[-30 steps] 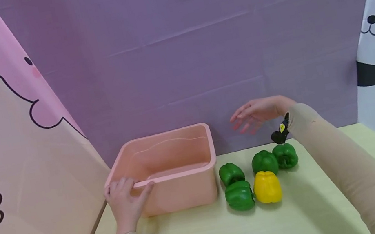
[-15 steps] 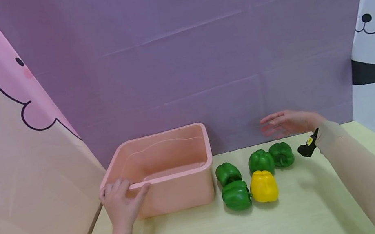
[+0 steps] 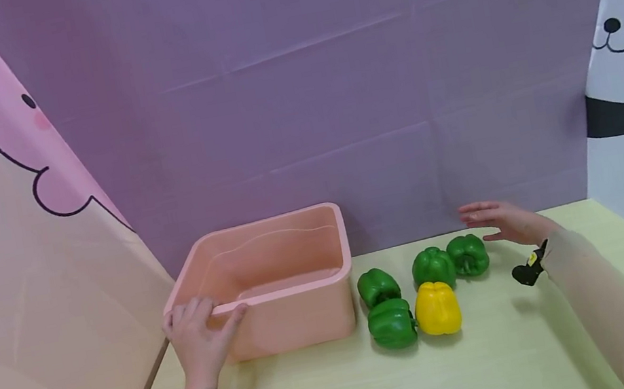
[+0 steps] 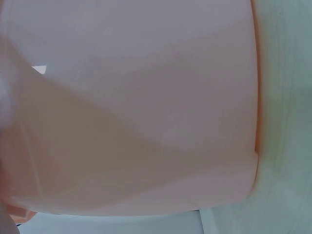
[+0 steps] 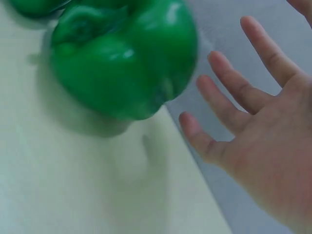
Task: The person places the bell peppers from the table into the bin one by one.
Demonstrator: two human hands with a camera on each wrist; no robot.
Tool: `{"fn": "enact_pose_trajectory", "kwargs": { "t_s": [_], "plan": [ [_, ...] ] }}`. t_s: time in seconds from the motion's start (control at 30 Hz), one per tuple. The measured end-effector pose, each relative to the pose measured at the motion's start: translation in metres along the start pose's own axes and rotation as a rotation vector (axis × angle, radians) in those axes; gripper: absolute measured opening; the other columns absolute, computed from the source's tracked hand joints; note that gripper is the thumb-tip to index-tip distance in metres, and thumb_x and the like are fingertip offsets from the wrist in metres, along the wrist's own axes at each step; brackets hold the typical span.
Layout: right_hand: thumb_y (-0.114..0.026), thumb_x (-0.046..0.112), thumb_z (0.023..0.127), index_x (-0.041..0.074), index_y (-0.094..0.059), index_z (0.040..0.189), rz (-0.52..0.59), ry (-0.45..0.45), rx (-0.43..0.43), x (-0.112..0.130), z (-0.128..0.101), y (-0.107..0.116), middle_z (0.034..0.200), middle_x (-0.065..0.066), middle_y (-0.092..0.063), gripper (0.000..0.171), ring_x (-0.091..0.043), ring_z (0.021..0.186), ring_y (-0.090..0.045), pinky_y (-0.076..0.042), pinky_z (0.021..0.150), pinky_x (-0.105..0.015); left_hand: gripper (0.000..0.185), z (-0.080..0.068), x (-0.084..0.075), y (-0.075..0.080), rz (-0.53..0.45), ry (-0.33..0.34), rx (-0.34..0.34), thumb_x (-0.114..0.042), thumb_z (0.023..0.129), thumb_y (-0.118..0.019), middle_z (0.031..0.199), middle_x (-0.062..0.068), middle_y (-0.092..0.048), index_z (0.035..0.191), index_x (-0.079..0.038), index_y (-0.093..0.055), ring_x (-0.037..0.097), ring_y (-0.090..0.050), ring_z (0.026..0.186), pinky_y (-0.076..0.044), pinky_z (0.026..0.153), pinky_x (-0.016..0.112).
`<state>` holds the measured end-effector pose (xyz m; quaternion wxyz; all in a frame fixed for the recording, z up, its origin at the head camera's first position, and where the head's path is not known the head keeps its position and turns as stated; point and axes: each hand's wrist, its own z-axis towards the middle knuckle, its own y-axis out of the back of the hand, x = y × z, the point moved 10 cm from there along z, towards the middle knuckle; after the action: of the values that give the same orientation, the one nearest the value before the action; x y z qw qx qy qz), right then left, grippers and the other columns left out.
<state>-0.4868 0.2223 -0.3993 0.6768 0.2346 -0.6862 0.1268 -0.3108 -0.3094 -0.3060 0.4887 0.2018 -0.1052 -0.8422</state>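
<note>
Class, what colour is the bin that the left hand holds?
The bin is pink; head view.

yellow pepper — purple backdrop behind

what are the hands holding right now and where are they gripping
The left hand grips the pink tub at its near left rim corner. The right hand holds nothing; its fingers are spread beside the rightmost green pepper.

Pink tub: smooth plastic, slight sheen. Green peppers: glossy. Table: matt pale wood-look. Backdrop: creased cloth.
</note>
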Motion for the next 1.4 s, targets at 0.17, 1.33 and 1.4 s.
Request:
{"fn": "enact_pose_trajectory", "kwargs": {
  "t_s": [0.17, 1.33, 1.4],
  "plan": [
    [-0.040, 0.022, 0.104, 0.000, -0.024, 0.150, 0.016, -0.022, 0.039, -0.025, -0.003, -0.006, 0.152, -0.023, -0.027, 0.053, -0.036, 0.138, -0.028, -0.018, 0.107, -0.065, 0.047, 0.001, 0.000, -0.002, 0.001, 0.016, 0.022, -0.055, 0.073, -0.074, 0.075, 0.004, -0.058, 0.074, -0.010, -0.060, 0.027, -0.044, 0.077, -0.021, 0.093, 0.057],
    [-0.062, 0.011, 0.091, 0.001, -0.029, 0.147, 0.009, 0.025, -0.032, -0.046, -0.009, -0.028, 0.136, -0.007, -0.043, 0.066, -0.018, 0.118, -0.046, -0.026, 0.107, -0.040, 0.063, 0.001, -0.003, -0.003, 0.020, -0.008, -0.025, -0.072, 0.077, -0.061, 0.075, 0.007, -0.058, 0.072, -0.009, -0.056, 0.033, -0.045, 0.077, -0.022, 0.089, 0.060],
    [-0.062, 0.011, 0.092, 0.000, -0.028, 0.147, 0.006, 0.033, -0.035, -0.046, -0.009, -0.028, 0.128, 0.000, -0.048, 0.066, -0.012, 0.111, -0.050, -0.032, 0.101, -0.031, 0.063, 0.001, -0.003, -0.003, 0.017, -0.006, -0.022, -0.073, 0.077, -0.060, 0.074, 0.007, -0.057, 0.072, -0.009, -0.056, 0.033, -0.045, 0.077, -0.022, 0.090, 0.059]
  ]
}}
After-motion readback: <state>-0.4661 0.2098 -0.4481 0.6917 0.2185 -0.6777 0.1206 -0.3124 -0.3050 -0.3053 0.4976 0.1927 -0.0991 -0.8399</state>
